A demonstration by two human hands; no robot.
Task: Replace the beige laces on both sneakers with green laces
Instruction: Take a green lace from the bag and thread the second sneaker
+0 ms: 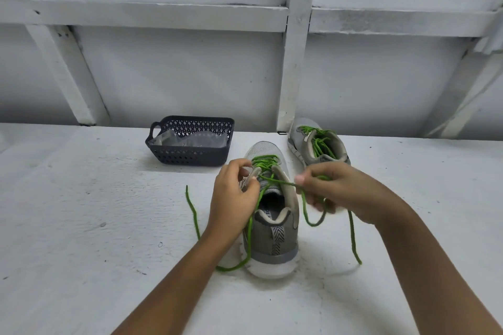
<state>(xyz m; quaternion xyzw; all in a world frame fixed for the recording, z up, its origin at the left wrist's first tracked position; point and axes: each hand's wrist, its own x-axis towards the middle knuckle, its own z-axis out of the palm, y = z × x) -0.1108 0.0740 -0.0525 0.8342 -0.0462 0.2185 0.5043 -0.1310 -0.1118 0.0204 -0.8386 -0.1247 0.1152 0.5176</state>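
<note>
White-painted table (81,198), white framed wall (177,76) behind. Dark basket (187,156) at the back of the table; contents look like clear wrappers, though the mesh and glare leave me unsure.

Far sneaker (302,141): strung in green, ends tucked into the opening. Judged done.

Near sneaker (275,242): heel toward me, green lace (265,162) crossed through the lower eyelets.
- Left grip (234,196): fingers curled round the left eyelet flap, steadying the shoe.
- Right grip (334,190): thumb and fingers pinching one strand just right of the shoe; the strand runs taut from the eyelets to the pinch.
- One free end trails on the table left of the shoe, the other hangs below my right grip.
- No beige lace in view on either shoe.

Step in hand: pulling the lace through the upper eyelets of the second sneaker; task judged late.

Next move calls for: slack drawn out evenly, then the pinch shifted down to the tip so it can be fed into the next free eyelet while the flap is held open.
</note>
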